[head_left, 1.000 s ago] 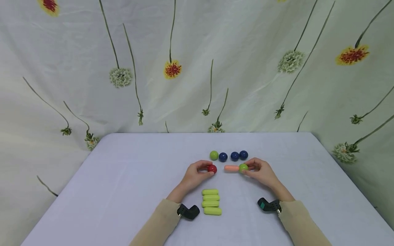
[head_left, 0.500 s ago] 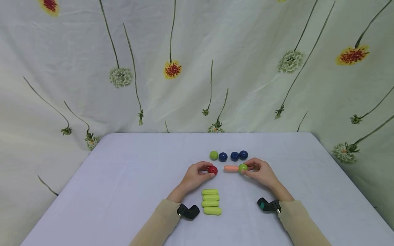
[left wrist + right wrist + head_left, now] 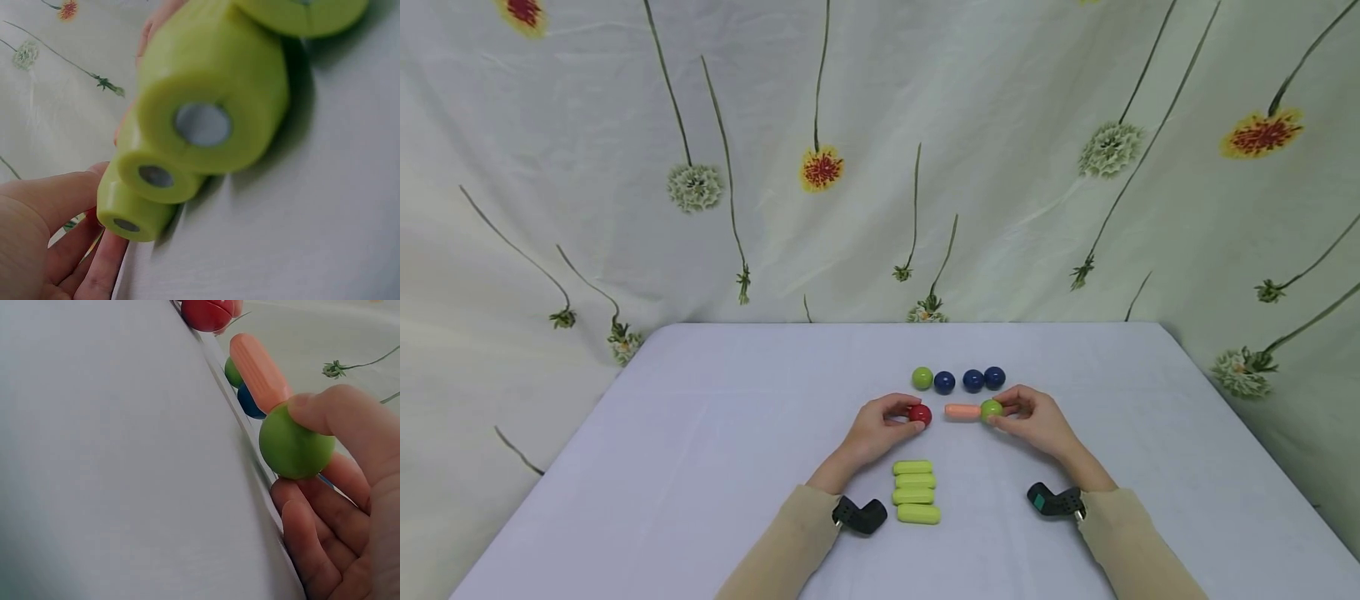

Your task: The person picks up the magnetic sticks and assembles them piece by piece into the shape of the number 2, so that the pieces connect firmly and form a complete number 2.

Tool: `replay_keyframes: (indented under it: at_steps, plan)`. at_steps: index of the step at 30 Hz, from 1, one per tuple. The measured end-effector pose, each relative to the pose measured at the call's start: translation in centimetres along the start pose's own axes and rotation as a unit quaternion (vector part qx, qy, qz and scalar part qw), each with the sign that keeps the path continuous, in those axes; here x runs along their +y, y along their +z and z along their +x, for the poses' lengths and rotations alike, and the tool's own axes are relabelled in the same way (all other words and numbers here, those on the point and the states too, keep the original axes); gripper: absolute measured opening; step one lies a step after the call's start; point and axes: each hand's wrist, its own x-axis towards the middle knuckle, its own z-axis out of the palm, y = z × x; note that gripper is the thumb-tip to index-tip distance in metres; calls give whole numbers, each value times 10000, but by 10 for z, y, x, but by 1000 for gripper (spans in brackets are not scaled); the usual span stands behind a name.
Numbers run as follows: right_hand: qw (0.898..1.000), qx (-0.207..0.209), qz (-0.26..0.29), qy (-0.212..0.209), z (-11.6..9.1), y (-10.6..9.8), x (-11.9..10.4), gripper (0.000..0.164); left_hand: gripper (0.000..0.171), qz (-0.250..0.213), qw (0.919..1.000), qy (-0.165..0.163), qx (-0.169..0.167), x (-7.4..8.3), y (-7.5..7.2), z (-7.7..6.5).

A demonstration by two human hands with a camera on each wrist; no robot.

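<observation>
A red ball (image 3: pixel 920 415) is pinched between the thumb and fingers of my left hand (image 3: pixel 878 427), close above the white tablecloth. Across from it, my right hand (image 3: pixel 1036 421) grips a green ball (image 3: pixel 296 441) with thumb and fingers. An orange rod (image 3: pixel 259 372) extends from that green ball toward the red one, its free end a short gap away in the head view. In the left wrist view the red ball is mostly hidden behind light-green rods (image 3: pixel 201 122).
Behind the hands stand a loose green ball (image 3: pixel 922 378) and three dark blue balls (image 3: pixel 973 381) in a row. Several light-green rods (image 3: pixel 914 493) lie stacked side by side nearer the front, between the forearms. A flower-print curtain (image 3: pixel 760 233) hangs behind the table (image 3: pixel 715 467).
My left hand has brought the red ball slightly right and nearer, toward the orange rod. The green ball and rod in my right hand have shifted very slightly left.
</observation>
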Motion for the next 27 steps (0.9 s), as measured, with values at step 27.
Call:
replay_keyframes:
  at_steps: [27]
  plan:
    - [9999, 49, -132, 80, 8, 8, 25, 27, 38, 149, 9999, -2, -20, 0, 1, 0]
